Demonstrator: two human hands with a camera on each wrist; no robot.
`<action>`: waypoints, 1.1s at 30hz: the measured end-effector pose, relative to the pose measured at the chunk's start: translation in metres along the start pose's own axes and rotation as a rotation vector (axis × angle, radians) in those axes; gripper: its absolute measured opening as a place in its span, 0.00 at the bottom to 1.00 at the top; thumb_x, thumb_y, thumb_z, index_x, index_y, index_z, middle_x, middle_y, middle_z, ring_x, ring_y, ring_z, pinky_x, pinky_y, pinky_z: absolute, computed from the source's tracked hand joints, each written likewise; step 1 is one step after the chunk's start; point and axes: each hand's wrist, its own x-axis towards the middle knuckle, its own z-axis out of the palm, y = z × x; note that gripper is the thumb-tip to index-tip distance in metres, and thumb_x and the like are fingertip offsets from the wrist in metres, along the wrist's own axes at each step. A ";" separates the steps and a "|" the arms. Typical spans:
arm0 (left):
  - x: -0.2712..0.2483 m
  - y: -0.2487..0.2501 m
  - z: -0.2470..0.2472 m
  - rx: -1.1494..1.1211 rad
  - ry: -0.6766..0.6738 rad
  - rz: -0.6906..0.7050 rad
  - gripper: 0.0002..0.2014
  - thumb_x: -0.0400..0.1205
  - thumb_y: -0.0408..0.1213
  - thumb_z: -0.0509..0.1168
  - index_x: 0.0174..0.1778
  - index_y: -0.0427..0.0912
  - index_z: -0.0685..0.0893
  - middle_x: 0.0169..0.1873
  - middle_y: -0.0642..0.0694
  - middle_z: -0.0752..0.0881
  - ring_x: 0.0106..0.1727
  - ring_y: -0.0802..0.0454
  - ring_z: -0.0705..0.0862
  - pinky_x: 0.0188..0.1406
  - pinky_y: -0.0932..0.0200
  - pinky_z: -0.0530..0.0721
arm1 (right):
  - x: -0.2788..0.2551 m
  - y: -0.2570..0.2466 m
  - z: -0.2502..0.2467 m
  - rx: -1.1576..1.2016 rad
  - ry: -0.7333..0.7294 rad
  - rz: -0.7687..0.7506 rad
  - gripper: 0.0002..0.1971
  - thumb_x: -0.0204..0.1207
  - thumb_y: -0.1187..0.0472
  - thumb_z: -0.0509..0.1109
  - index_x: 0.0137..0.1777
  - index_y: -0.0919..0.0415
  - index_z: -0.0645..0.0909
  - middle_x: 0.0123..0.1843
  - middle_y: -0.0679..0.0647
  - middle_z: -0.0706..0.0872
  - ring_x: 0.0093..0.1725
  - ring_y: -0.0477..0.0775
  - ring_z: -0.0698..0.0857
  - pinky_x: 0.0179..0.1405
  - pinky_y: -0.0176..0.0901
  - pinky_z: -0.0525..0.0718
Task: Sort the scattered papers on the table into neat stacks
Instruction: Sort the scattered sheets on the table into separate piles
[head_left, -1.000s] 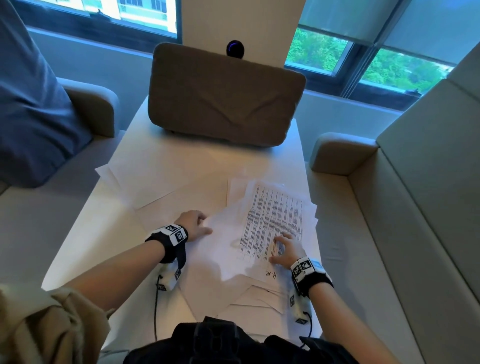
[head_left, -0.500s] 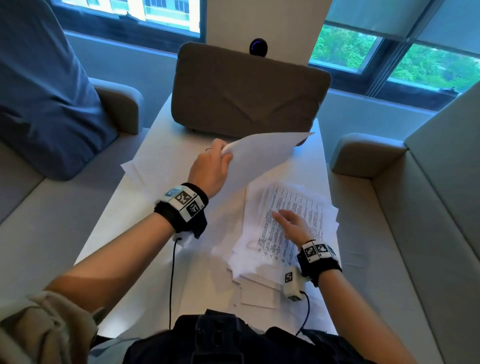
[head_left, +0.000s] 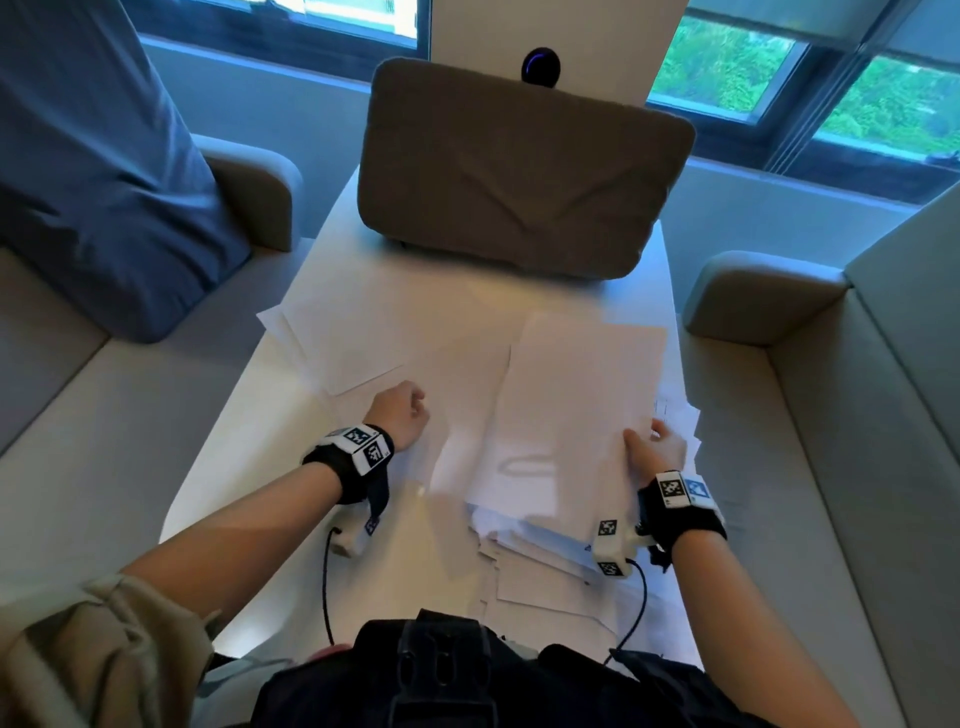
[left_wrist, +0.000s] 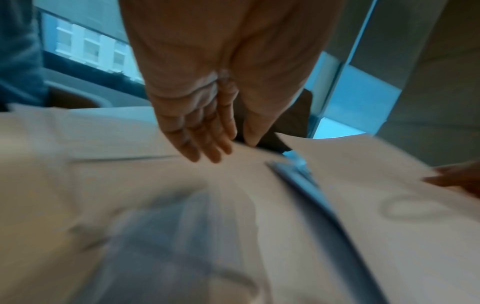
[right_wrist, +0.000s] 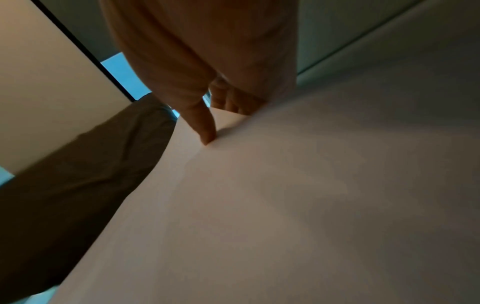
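A: The top sheet (head_left: 576, 415) is pinched at its right edge by the right hand (head_left: 657, 449), over the messy pile (head_left: 545, 556) on the table (head_left: 249, 519).

B: And the left hand (head_left: 397, 418)? Fingers are kept straight (nothing's held), above 1 loose sheet (head_left: 462, 410).

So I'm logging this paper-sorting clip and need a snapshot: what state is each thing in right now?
Left hand: empty, fingers relaxed above the sheets.
Right hand: pinching the top sheet's right edge.
Top sheet: blank side up, partly lifted on the right pile.
Right pile: messy, edges fanned out.
Far-left papers: flat, loosely overlapped.
Table: partly covered with papers.
Cushion: upright at the table's far end.
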 end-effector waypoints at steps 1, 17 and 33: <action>0.002 -0.011 0.002 0.075 -0.003 -0.070 0.19 0.81 0.38 0.64 0.67 0.36 0.76 0.63 0.38 0.79 0.65 0.41 0.77 0.64 0.53 0.75 | 0.003 0.007 -0.008 -0.073 0.020 0.007 0.13 0.74 0.68 0.67 0.58 0.63 0.83 0.55 0.64 0.87 0.54 0.64 0.85 0.55 0.45 0.82; -0.013 -0.029 0.022 -0.085 0.124 -0.622 0.46 0.65 0.48 0.80 0.68 0.28 0.62 0.68 0.30 0.69 0.63 0.34 0.77 0.50 0.49 0.78 | -0.011 0.033 -0.012 -0.636 -0.073 0.287 0.55 0.60 0.48 0.84 0.79 0.66 0.53 0.74 0.71 0.60 0.72 0.76 0.68 0.61 0.66 0.79; -0.023 -0.015 0.047 -0.563 0.174 -0.710 0.42 0.60 0.53 0.82 0.61 0.30 0.75 0.50 0.36 0.85 0.47 0.41 0.85 0.43 0.53 0.83 | -0.009 0.042 -0.010 -0.634 -0.065 0.213 0.50 0.57 0.45 0.85 0.71 0.65 0.61 0.69 0.69 0.65 0.68 0.71 0.70 0.61 0.62 0.79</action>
